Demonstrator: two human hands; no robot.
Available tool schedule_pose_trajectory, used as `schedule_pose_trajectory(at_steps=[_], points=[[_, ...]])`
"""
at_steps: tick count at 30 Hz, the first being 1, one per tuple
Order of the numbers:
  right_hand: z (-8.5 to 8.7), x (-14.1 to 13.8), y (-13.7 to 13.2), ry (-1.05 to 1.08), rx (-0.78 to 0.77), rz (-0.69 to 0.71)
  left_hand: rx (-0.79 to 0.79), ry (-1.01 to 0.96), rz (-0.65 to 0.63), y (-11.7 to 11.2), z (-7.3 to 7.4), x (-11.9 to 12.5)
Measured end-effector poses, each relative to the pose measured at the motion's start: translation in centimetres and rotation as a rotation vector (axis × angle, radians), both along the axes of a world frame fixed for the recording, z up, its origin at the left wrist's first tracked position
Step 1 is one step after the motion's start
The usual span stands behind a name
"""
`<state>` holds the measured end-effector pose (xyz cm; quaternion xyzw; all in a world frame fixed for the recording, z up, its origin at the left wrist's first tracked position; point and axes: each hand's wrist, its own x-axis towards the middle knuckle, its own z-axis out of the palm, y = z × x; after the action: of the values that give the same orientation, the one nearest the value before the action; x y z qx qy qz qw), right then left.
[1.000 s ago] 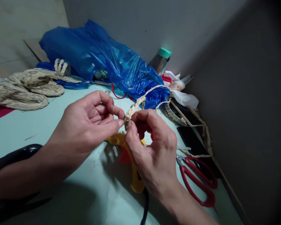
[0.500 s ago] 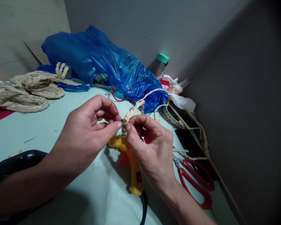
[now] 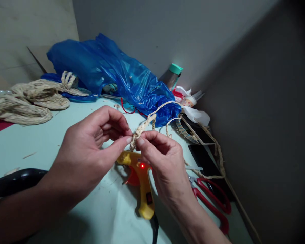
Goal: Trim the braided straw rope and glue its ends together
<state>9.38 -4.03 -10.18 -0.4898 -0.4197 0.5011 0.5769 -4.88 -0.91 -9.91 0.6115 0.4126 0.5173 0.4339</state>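
Between my hands is a pale braided straw cord (image 3: 141,128), pinched close to its lower end. My left hand (image 3: 91,145) is closed at thumb and forefinger on the left side of the cord. My right hand (image 3: 165,156) pinches the same cord from the right, thumb on top. From there the braid runs up and away across the blue bag. Below my fingers a yellow glue gun (image 3: 144,189) lies on the table, its red light glowing and its nozzle end partly behind my hands.
A blue plastic bag (image 3: 122,71) fills the back. Woven straw pieces (image 3: 38,98) lie at left. Red-handled scissors (image 3: 213,200), a dark phone-like slab (image 3: 202,157) and a bottle with a green lid (image 3: 174,73) stand or lie at right, by the grey wall (image 3: 256,101). A black curved object (image 3: 20,179) is near my left forearm.
Both hands stay pinched on the cord and have shifted slightly down. More of the cord's lower end shows, and the glue gun's red light has come into sight.
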Motion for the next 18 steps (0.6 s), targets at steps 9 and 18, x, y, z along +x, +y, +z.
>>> schedule_pose_trajectory(at_steps=[9,18], points=[[0.12,-0.56,0.25,-0.076,0.052,-0.131,0.015,0.046,-0.046,-0.2,-0.15,0.57],[0.01,-0.62,-0.24,-0.333,0.21,-0.207,0.033,0.05,-0.007,-0.32,-0.14,0.56]])
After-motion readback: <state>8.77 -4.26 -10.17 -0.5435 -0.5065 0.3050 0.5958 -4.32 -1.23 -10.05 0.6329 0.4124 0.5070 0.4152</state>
